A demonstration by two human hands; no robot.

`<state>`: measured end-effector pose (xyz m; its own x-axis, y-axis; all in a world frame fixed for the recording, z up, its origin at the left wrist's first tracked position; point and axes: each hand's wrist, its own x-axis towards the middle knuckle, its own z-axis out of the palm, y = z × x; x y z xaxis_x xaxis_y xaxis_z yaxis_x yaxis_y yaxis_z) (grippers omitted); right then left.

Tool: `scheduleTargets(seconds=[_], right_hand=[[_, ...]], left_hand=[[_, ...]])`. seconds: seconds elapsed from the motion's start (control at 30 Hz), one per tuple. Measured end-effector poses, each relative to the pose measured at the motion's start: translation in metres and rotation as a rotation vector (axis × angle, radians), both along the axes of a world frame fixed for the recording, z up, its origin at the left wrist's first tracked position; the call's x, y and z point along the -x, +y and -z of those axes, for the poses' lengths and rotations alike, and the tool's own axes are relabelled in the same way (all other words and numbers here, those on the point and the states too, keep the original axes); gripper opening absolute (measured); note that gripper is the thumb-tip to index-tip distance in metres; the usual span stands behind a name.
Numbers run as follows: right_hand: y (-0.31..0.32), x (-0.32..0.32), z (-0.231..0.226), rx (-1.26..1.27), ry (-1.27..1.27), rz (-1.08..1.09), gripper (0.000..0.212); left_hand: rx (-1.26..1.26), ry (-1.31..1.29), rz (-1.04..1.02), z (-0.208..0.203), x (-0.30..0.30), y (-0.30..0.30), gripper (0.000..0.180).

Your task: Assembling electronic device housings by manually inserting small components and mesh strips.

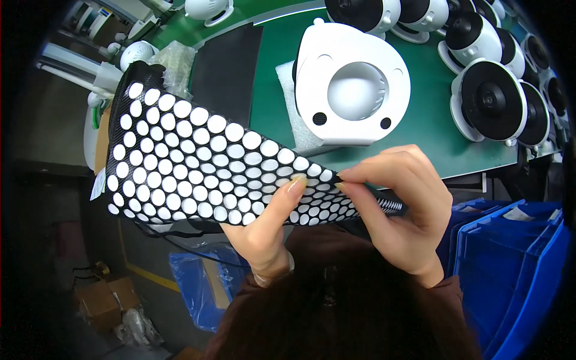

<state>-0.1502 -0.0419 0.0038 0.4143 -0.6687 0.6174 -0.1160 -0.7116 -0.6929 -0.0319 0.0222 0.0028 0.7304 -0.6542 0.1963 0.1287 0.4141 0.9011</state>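
A bendy black sheet covered with rows of white round discs [204, 159] stretches from the far left toward me, its right end narrowing and curling. My left hand [261, 237] grips its lower edge, the thumb lying on the discs and the other fingers hidden beneath. At the narrow right end, my right hand [402, 210] pinches the upper edge between thumb and fingertips. Whether a loose disc is in that pinch is too small to tell. Just beyond the sheet, a white rounded housing [390, 66] with a bowl-shaped hollow rests partly on a pale foam sheet [304, 133].
Several white devices with black round fronts [491, 99] crowd the right of the green table [273, 78]. A black flat panel [225, 69] and crumpled clear wrap [177, 66] lie at the back left. Blue crates [504, 252] stand at the lower right, cardboard boxes [105, 300] at the lower left.
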Motion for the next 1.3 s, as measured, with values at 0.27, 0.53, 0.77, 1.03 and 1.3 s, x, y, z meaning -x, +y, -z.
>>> scheduleTargets(seconds=[0.27, 0.53, 0.77, 1.03, 1.3], right_hand=[[0.003, -0.001, -0.001, -0.095, -0.038, 0.048, 0.016], [0.003, -0.002, 0.000, -0.158, -0.078, 0.037, 0.015], [-0.003, 0.001, -0.002, -0.123, -0.015, 0.020, 0.014], [-0.004, -0.001, -0.001, -0.011, -0.014, 0.069, 0.014], [-0.011, 0.004, -0.004, -0.119, 0.008, -0.028, 0.012]], left_hand=[[0.038, -0.022, 0.000, -0.001, 0.003, -0.002, 0.028], [0.062, -0.028, -0.004, -0.003, 0.004, -0.003, 0.027], [-0.013, -0.028, 0.014, 0.001, 0.000, -0.003, 0.027], [-0.062, -0.061, 0.047, 0.002, -0.002, -0.004, 0.029], [0.043, -0.099, -0.032, -0.005, 0.006, -0.011, 0.031]])
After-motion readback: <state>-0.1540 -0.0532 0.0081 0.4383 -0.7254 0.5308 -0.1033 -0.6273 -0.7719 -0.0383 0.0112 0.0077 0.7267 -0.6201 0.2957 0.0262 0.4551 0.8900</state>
